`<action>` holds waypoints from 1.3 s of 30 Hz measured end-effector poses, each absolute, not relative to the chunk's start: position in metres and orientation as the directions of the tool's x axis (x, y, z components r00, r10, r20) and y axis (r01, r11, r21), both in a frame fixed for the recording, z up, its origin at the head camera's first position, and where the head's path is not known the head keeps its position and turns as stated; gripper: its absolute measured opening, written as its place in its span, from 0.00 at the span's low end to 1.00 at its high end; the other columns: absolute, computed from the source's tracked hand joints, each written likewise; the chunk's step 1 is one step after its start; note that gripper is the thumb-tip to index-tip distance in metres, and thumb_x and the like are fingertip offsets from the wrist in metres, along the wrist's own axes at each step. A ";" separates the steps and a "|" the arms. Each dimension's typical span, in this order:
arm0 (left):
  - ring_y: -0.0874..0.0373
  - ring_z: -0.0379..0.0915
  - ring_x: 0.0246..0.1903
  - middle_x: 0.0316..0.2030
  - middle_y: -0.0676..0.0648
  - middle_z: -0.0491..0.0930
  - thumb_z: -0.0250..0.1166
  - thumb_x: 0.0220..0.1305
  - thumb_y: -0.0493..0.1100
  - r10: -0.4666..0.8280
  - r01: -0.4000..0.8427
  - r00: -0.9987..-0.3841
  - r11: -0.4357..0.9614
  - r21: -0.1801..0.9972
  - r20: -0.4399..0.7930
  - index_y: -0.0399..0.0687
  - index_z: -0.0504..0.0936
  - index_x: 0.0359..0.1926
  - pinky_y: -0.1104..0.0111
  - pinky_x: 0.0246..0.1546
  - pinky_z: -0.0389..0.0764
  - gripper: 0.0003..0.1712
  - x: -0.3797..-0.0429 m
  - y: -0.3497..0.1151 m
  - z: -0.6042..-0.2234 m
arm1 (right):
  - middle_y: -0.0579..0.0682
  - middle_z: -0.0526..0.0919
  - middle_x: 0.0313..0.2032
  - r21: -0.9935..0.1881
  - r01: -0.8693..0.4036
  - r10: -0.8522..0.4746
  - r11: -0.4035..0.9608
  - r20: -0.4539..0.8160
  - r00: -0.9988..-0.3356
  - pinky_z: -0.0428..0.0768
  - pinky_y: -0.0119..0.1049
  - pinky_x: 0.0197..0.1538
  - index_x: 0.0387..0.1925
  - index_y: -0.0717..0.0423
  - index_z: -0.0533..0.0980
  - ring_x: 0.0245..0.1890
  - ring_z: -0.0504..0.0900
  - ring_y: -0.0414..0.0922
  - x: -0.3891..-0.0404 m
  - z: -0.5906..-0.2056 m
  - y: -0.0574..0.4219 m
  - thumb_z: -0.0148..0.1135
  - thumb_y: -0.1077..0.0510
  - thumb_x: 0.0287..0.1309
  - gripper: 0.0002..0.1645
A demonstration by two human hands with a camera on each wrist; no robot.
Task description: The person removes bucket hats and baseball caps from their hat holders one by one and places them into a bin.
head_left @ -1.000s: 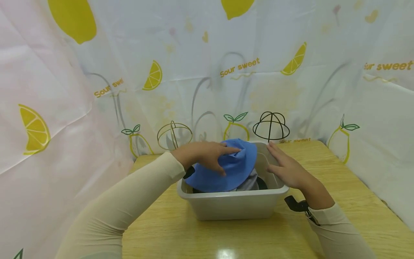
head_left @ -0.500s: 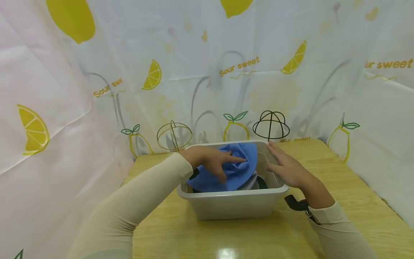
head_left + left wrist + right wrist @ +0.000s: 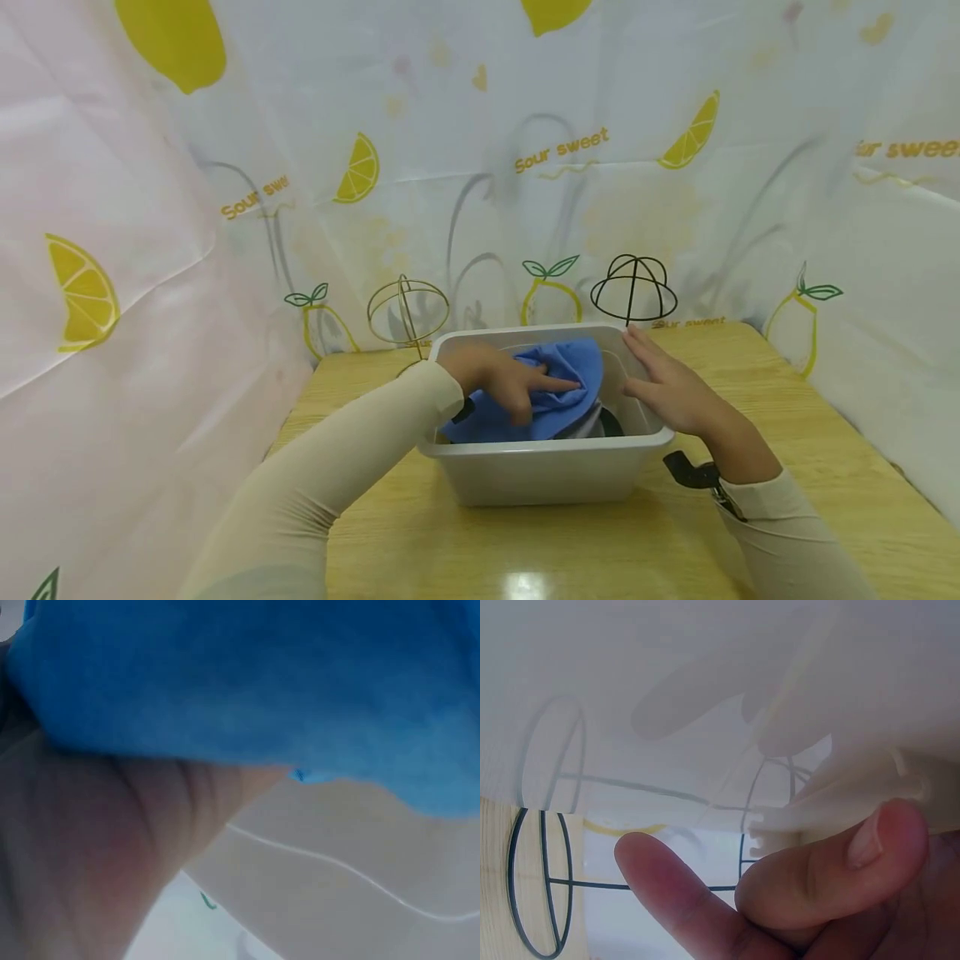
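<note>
A light grey plastic basin (image 3: 547, 475) stands on the table, with a blue bucket hat (image 3: 588, 362) inside. Beneath the hat show grey cloth (image 3: 587, 423) and something black (image 3: 611, 422). My left hand (image 3: 517, 385) reaches over the basin's left side and presses the hat with outstretched fingers. In the left wrist view, blue cloth (image 3: 247, 682) covers much of that hand. My right hand (image 3: 671, 392) rests at the basin's right rim, its fingers straight and its thumb over the edge. The right wrist view shows the fingers (image 3: 660, 877) beside the smooth basin wall (image 3: 667, 660).
Behind the basin are a gold wire hat stand (image 3: 408, 310) at the left and a black wire hat stand (image 3: 633, 287) at the right. A lemon-printed cloth (image 3: 420, 92) hangs around the wooden table (image 3: 405, 542).
My left hand has moved down and slightly right, pushing the blue hat lower into the basin. More of the basin's back rim shows. My right hand has stayed at the right rim.
</note>
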State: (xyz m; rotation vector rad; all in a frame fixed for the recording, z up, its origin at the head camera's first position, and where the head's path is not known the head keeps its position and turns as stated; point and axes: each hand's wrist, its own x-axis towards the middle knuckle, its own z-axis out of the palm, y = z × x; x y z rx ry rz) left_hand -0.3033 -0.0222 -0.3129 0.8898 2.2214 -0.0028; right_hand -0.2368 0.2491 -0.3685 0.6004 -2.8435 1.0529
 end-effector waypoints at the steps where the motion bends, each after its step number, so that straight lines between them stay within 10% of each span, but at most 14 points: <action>1: 0.51 0.23 0.82 0.83 0.45 0.28 0.68 0.55 0.38 0.587 0.602 -0.498 0.764 0.234 -0.638 0.89 0.41 0.80 0.55 0.74 0.57 0.65 -0.302 -0.020 -0.314 | 0.56 0.38 0.84 -0.615 -0.377 -0.340 0.692 0.182 -0.922 0.49 0.72 0.74 0.83 0.57 0.45 0.81 0.41 0.66 -0.237 -0.368 0.250 0.54 0.50 0.74 0.47; 12: 0.45 0.19 0.82 0.83 0.42 0.26 0.64 0.63 0.51 0.538 0.567 -0.516 0.798 0.205 -0.667 0.85 0.39 0.81 0.46 0.80 0.38 0.56 -0.298 0.003 -0.333 | 0.58 0.39 0.83 -0.630 -0.376 -0.335 0.680 0.189 -0.923 0.49 0.72 0.74 0.83 0.60 0.46 0.81 0.41 0.66 -0.235 -0.368 0.252 0.54 0.52 0.72 0.46; 39: 0.43 0.16 0.81 0.83 0.41 0.24 0.63 0.64 0.52 0.550 0.489 -0.524 0.820 0.299 -0.651 0.82 0.43 0.82 0.44 0.80 0.35 0.53 -0.302 -0.006 -0.341 | 0.58 0.41 0.83 -0.671 -0.355 -0.303 0.651 0.200 -0.932 0.51 0.74 0.73 0.83 0.57 0.48 0.81 0.42 0.67 -0.238 -0.371 0.243 0.54 0.51 0.72 0.46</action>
